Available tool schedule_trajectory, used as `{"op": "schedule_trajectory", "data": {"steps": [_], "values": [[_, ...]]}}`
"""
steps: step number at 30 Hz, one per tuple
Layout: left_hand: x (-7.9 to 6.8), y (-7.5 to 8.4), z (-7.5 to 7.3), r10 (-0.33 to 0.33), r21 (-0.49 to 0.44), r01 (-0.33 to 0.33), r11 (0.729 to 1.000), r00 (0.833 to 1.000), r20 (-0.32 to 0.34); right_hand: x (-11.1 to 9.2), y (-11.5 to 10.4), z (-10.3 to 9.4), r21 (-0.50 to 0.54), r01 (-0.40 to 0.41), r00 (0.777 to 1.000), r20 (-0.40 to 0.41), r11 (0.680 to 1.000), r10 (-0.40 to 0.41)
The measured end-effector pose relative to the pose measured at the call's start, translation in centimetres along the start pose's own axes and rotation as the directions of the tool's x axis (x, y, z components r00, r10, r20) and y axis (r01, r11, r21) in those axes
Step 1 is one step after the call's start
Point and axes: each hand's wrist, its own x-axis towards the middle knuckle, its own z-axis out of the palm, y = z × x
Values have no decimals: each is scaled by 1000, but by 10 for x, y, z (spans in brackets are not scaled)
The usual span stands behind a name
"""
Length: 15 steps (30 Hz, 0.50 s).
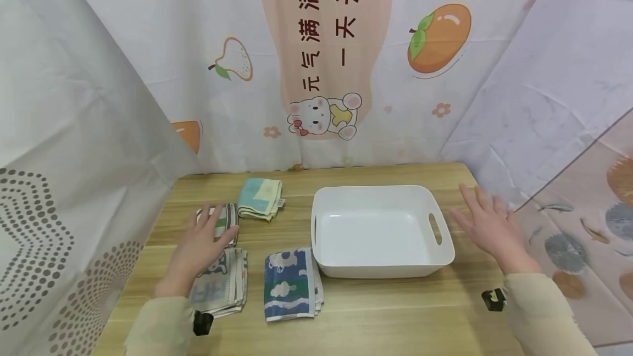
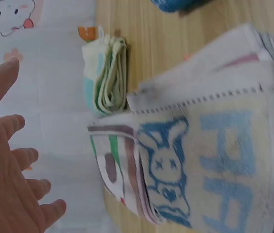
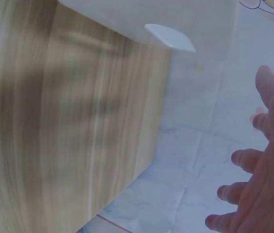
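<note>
My left hand (image 1: pixel 199 246), fingers spread and holding nothing, hovers over two folded towels on the left of the table. One is a cream towel with a blue rabbit and letters (image 2: pixel 224 141); behind it lies a striped towel with green and brown bands (image 2: pixel 113 162). Farther back sits a small folded teal and yellow towel (image 1: pixel 259 198). A folded blue towel with green and white figures (image 1: pixel 289 284) lies right of the cream one. On the other side, my right hand (image 1: pixel 494 229) is spread in the air beside a white plastic basket (image 1: pixel 383 271), with nothing in its fingers.
The wood-grain table (image 1: pixel 395 317) ends at the back against a printed curtain (image 1: pixel 222 109). More curtains hang along the left and right sides. The basket has cut-out handles in its short walls and a raised rim. Black wrist devices (image 1: pixel 493 299) sit at both sleeves.
</note>
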Motion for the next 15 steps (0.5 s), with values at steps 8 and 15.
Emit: {"op": "schedule_trajectory", "data": {"steps": [8, 15], "values": [[3, 23, -3, 14, -81, -8, 997, 997, 75, 2, -15, -13, 63, 55, 998, 31, 997, -57], [7, 40, 5, 50, -119, -37, 992, 993, 105, 2, -30, -19, 54, 116, 993, 24, 992, -118]]}}
